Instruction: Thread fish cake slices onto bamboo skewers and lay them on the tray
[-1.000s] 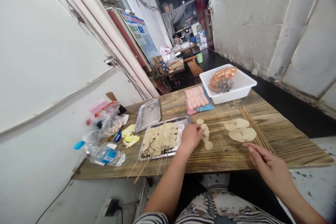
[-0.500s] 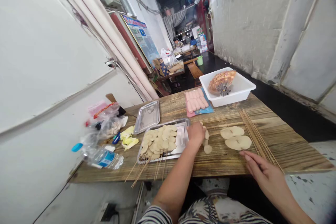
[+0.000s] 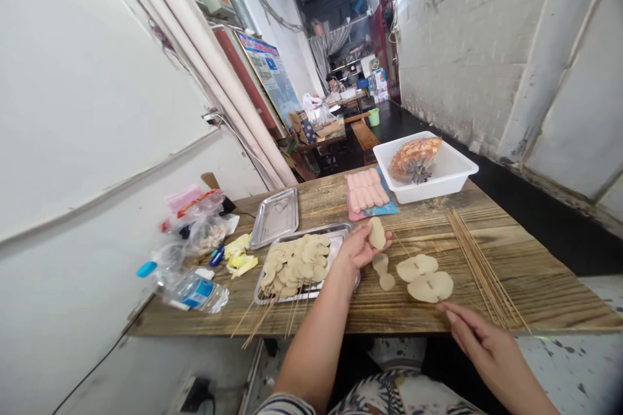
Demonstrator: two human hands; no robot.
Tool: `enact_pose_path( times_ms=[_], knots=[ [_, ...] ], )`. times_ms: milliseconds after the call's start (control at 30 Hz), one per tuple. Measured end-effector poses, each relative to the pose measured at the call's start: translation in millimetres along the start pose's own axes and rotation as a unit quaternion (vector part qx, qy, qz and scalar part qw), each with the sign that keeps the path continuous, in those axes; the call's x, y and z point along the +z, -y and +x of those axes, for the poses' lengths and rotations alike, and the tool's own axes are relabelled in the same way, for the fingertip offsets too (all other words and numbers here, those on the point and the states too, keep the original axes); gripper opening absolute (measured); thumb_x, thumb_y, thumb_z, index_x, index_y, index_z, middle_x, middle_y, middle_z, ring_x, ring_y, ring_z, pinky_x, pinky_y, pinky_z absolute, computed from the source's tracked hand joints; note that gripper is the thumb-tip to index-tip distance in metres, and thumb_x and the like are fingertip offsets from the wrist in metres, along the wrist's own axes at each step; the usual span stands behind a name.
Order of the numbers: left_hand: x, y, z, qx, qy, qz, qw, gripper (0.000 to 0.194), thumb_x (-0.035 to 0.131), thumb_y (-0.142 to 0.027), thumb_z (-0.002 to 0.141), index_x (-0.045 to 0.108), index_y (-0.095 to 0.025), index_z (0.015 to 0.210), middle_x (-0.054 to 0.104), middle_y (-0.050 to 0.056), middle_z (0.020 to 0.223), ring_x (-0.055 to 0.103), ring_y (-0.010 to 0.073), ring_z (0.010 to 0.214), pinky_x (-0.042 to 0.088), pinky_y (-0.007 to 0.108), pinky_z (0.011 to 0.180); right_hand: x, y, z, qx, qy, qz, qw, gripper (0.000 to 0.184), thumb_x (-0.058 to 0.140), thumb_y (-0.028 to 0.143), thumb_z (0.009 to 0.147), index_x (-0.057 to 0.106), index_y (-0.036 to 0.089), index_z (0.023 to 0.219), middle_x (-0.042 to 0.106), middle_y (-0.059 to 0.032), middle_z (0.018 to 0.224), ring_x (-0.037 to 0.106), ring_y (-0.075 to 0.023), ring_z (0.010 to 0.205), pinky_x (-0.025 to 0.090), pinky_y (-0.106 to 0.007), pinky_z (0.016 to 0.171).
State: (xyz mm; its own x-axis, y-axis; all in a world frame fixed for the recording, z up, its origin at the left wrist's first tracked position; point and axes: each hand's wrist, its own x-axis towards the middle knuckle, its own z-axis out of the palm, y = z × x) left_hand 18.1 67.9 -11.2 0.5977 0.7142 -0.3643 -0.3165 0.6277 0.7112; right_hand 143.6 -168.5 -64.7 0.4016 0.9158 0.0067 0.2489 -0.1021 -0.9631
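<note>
My left hand [image 3: 360,246] holds up a thin pale slice [image 3: 377,233], perhaps potato, between thumb and fingers. Pinched in my right hand [image 3: 479,340] is the near end of a skewer [image 3: 439,303]. Two pale slices [image 3: 431,286] are threaded on that skewer, and its bare far end points toward my left hand. Between the hands, a few loose slices [image 3: 381,264] lie on the wooden table [image 3: 403,314]. Left of my left hand, a metal tray [image 3: 335,243] carries a heap of skewered slices [image 3: 294,262] with their sticks jutting over the near rim.
Bare skewers [image 3: 479,269] lie at the right. Farther back are a pack of pink sausages [image 3: 366,189] and a white tub [image 3: 452,185] with a bag in it. A second metal tray [image 3: 275,217], plastic bags [image 3: 202,227] and a water bottle [image 3: 199,292] stand left.
My left hand has lifted a slice off the table and turned its palm up. My right hand has brought the loaded skewer slightly left and nearer to me.
</note>
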Motion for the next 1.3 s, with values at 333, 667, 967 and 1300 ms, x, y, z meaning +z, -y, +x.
enact_pose_path(
  times_ms=[333, 667, 967, 1300],
  knots=[
    [1.1, -9, -21, 0.01, 0.069, 0.084, 0.994, 0.026, 0.06, -0.011, 0.072, 0.053, -0.011, 0.097, 0.062, 0.01, 0.09, 0.061, 0.0157, 0.076, 0.048, 0.026, 0.065, 0, 5, 1, -0.049, 0.014, -0.063, 0.997, 0.034, 0.049, 0.042, 0.08, 0.066, 0.019, 0.098, 0.072, -0.0088, 0.09, 0.067, -0.0217, 0.078, 0.054, -0.026, 0.068],
    [4.5, -11, -26, 0.031, 0.077, 0.082, 0.993, 0.026, 0.067, -0.018, 0.067, 0.061, -0.011, 0.091, 0.063, 0.009, 0.086, 0.059, 0.0122, 0.075, 0.045, 0.021, 0.063, 1, 8, 3, -0.055, 0.031, -0.106, 0.992, 0.038, 0.044, 0.043, 0.082, 0.065, 0.016, 0.101, 0.07, -0.0117, 0.1, 0.065, -0.0212, 0.088, 0.05, -0.028, 0.081],
    [8.1, -15, -24, 0.148, -0.008, 0.179, 0.973, 0.031, 0.071, -0.027, 0.06, 0.065, -0.01, 0.086, 0.064, 0.007, 0.085, 0.055, 0.0105, 0.068, 0.043, 0.021, 0.058, -1, 5, 2, -0.045, 0.037, -0.091, 0.994, 0.039, 0.046, 0.043, 0.082, 0.064, 0.017, 0.105, 0.068, -0.0114, 0.104, 0.064, -0.021, 0.091, 0.049, -0.027, 0.081],
    [10.9, -15, -25, 0.152, -0.007, 0.208, 0.966, 0.036, 0.072, -0.03, 0.058, 0.066, -0.011, 0.088, 0.063, 0.004, 0.079, 0.053, 0.0089, 0.064, 0.041, 0.022, 0.06, 1, 19, 5, -0.073, 0.017, -0.1, 0.992, 0.035, 0.048, 0.041, 0.081, 0.068, 0.019, 0.101, 0.071, -0.0085, 0.098, 0.066, -0.022, 0.088, 0.05, -0.029, 0.081]
  ],
)
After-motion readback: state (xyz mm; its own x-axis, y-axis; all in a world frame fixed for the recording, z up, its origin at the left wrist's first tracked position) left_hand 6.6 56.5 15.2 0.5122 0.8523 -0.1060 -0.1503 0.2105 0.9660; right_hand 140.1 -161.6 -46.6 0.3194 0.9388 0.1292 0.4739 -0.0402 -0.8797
